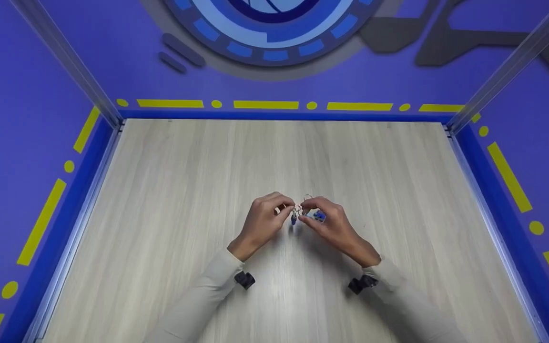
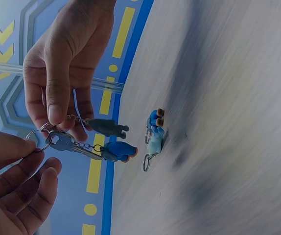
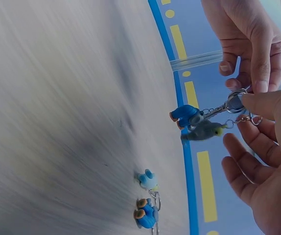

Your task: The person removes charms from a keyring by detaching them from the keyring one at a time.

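Observation:
Above the table my left hand (image 1: 262,216) pinches a metal split ring (image 2: 36,140) between thumb and finger. From that ring hang a silver key (image 2: 67,143) and a chain with a blue figure charm (image 2: 120,151). Facing it, my right hand (image 1: 334,221) pinches the ring of a second keychain, whose grey charm (image 3: 205,130) has a yellowish tip. Both rings come close together between the fingertips; whether they are linked I cannot tell. Another blue charm (image 2: 155,117) and a pale blue charm (image 2: 155,141) with metal rings lie on the table, partly behind the right hand in the head view.
A light wood-grain table (image 1: 198,181) spreads beneath both hands. Blue panels with yellow markings (image 1: 266,104) stand along its back and sides, with metal posts (image 1: 72,62) at the corners.

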The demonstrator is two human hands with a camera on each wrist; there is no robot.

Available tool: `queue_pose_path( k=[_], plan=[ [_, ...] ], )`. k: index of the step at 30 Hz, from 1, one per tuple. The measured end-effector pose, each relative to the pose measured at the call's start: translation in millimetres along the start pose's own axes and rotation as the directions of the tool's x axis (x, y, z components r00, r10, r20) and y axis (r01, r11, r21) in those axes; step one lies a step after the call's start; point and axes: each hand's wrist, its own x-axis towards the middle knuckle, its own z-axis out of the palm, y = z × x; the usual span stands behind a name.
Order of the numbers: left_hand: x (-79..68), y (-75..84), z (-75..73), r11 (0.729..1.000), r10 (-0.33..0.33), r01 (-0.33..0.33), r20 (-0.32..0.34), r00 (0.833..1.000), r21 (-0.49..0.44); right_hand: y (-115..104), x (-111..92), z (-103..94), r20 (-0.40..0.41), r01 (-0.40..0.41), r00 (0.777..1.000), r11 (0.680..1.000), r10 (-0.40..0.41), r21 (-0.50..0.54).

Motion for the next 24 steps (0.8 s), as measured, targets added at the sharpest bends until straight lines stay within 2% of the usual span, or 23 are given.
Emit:
queue_pose_path(
  k=[13,18,24],
  plan=[
    [-1.4,-0.9,-1.7,0.999,-0.038,0.038,-0.018,0.999,0.005,-1.8,3.7,0.1,-0.004,-0.035,0.999,0.997,0.036,0.068],
    [-1.6,-1.0,0.6,0.999,-0.046,0.047,-0.032,0.998,0.022,-1.5,4.8,0.9,-0.043,-0.011,0.999,0.996,0.015,0.093],
    [-2.5,-1.0,2.8,0.998,-0.061,0.060,-0.055,0.997,-0.033,0.7,3.1,3.0,-0.099,-0.029,0.994,0.994,0.039,0.101]
  ],
)
